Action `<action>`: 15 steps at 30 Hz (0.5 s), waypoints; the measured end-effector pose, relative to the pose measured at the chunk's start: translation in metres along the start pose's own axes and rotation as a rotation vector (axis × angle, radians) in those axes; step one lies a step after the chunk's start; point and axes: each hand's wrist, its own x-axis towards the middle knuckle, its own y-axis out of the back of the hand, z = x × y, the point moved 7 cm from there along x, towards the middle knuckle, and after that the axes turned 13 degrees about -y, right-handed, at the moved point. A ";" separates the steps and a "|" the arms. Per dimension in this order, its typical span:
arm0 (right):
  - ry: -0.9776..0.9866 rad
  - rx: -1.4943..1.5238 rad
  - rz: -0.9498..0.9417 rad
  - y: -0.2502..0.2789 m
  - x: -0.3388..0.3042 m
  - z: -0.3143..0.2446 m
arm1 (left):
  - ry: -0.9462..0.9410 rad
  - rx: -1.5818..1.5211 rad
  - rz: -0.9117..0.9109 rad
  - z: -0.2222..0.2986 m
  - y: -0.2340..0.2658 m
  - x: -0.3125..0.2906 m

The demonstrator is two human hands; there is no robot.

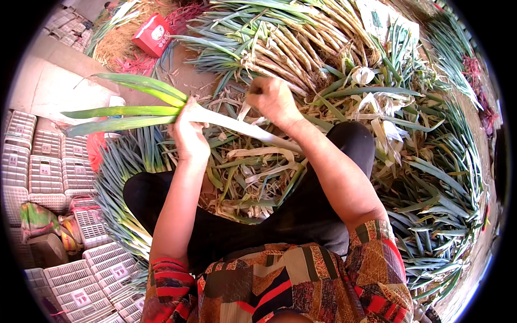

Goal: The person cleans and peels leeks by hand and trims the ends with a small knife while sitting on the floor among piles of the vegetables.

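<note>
A large green onion with a clean white shank and green leaves fanning to the left lies across in front of me. My left hand is wrapped round it where the leaves meet the white part. Above the shank, my right hand is closed, pinching a pale strip of peeled outer skin that hangs from its fingers. Whether the strip still joins the onion I cannot tell. Beneath the onion and between my legs lies a heap of stripped leaves and dry skins.
Unpeeled green onions with soil-brown shanks are piled ahead. Cleaner ones lie by my left knee. Leafy waste spreads along the right. White plastic crates stand at left, and a red box sits far left near pink twine.
</note>
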 end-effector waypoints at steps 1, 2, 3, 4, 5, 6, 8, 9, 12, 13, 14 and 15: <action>-0.127 0.056 -0.053 0.006 0.002 0.008 | 0.003 -0.040 0.029 0.000 0.009 0.006; -0.188 0.171 -0.051 0.009 0.006 0.016 | -0.016 -0.050 0.040 0.002 0.015 0.009; -0.205 0.199 -0.033 0.012 0.007 0.020 | -0.021 -0.048 0.059 0.004 0.021 0.011; -0.222 0.226 -0.015 0.015 0.008 0.024 | -0.027 -0.045 0.080 0.007 0.026 0.013; -0.208 0.236 -0.056 0.015 0.008 0.022 | -0.026 -0.054 0.063 0.009 0.028 0.014; -0.170 0.247 -0.082 0.012 0.008 0.019 | -0.028 -0.040 0.067 0.009 0.030 0.014; -0.097 0.268 -0.131 0.005 0.004 0.009 | -0.030 -0.010 0.072 0.010 0.029 0.010; -0.177 0.288 -0.284 -0.002 -0.004 0.001 | -0.025 -0.009 0.083 0.006 0.030 0.010; -0.200 0.386 -0.550 -0.031 -0.015 -0.010 | -0.002 0.003 0.036 -0.001 0.024 0.005; -0.176 0.393 -0.615 -0.041 -0.018 -0.010 | -0.001 0.007 0.010 -0.002 0.020 0.003; -0.116 0.398 -0.623 -0.044 -0.021 -0.018 | -0.001 0.013 -0.013 -0.002 0.016 0.000; -0.027 0.422 -0.623 -0.049 -0.023 -0.021 | -0.018 0.007 0.023 -0.002 0.005 -0.006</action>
